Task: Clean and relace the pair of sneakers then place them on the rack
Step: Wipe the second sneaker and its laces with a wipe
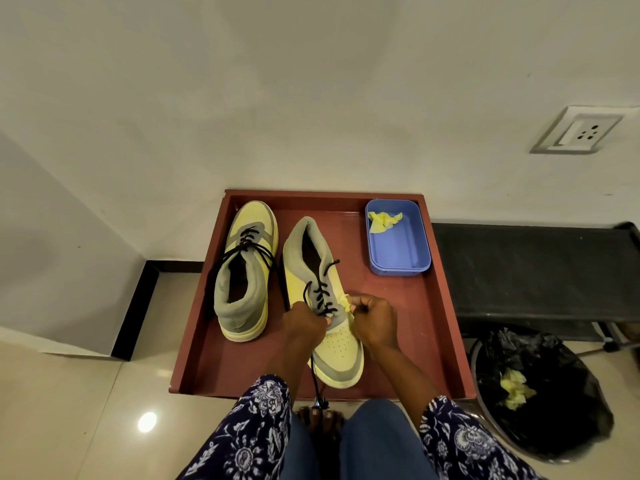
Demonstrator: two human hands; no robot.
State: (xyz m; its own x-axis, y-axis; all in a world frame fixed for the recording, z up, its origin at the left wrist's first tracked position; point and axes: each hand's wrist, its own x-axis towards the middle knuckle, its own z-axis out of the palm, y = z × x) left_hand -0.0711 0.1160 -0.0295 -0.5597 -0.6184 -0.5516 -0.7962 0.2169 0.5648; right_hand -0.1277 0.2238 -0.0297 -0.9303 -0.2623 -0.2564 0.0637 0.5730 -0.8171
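Two yellow and grey sneakers with black laces lie on a red-brown tray (433, 306). The left sneaker (246, 271) points its toe away from me. The right sneaker (332, 327) points its toe toward me, and one black lace end (317, 386) trails over the tray's front edge. My left hand (304, 322) grips the right sneaker at its laced middle. My right hand (375, 320) pinches a small crumpled yellow cloth (345, 302) against that sneaker's right side.
A blue plastic tub (401, 251) holding a yellow cloth (382, 221) sits at the tray's far right corner. A black rack (533, 271) stands to the right. A bin lined with black plastic (540, 393) holds yellow scraps. A wall socket (581, 131) is above.
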